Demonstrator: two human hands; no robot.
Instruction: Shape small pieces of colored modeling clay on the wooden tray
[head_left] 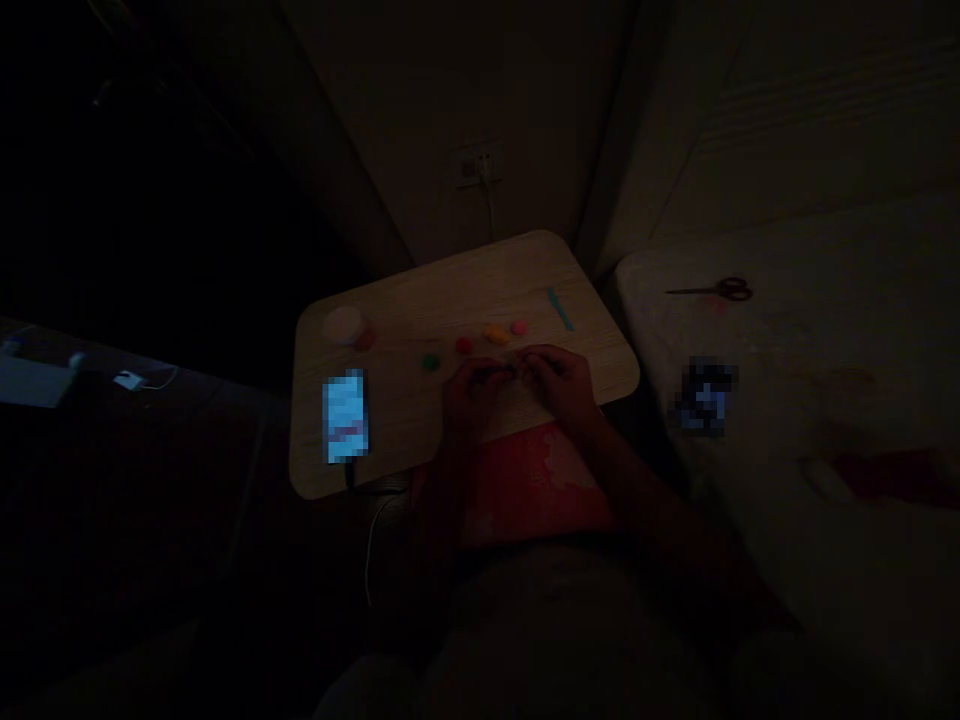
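Has for a work surface a pale wood-grained table [420,310] with rounded corners. Shows a flat red panel [517,490] past the near edge, below the forearms. Brings left hand [472,388] and right hand [562,380] close together above the near edge's right half, probably for fine fingertip work. Sets a bright-screened rectangular phone [345,415] by the near left corner, perhaps within sight yet clear of the fingers. Leaves a pale round tub [343,325] out of the way by the far left corner. Lays a narrow teal strip [561,310] towards the right edge. Lines up green [430,362], red [463,345], orange-yellow [495,334] and pink lumps [519,327] just beyond the hands, apparently for easy reach. Seems to pinch a small dark piece [511,370] in the left fingertips; cannot tell whether also clamped by the right, fingers drawn in.
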